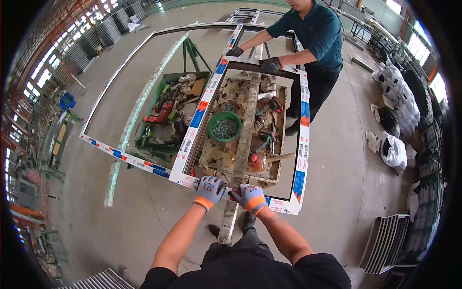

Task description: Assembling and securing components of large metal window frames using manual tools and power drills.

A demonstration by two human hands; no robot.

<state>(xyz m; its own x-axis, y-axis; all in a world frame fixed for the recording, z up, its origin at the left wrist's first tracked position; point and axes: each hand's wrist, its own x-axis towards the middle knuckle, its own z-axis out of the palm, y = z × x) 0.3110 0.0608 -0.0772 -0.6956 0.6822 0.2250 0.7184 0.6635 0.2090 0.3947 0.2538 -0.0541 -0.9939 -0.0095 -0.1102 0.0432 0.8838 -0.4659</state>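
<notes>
The person's left grip (210,188) and right grip (250,196) are both holding the near edge (185,179) of the narrow frame (197,118), which is overlapping the large frame's (119,154) right part; a co-worker's dark-gloved hands (270,64) are resting at its far end. Steady handling is probably calling for even pressure at both ends (the printed wrap (299,181) is looking slick from here). Below, a green bowl (224,115) is containing loose metal fasteners (224,129) inside a shallow tray (219,159) of tools; at left, a green bin (159,151) is carrying a red power tool (165,111).
</notes>
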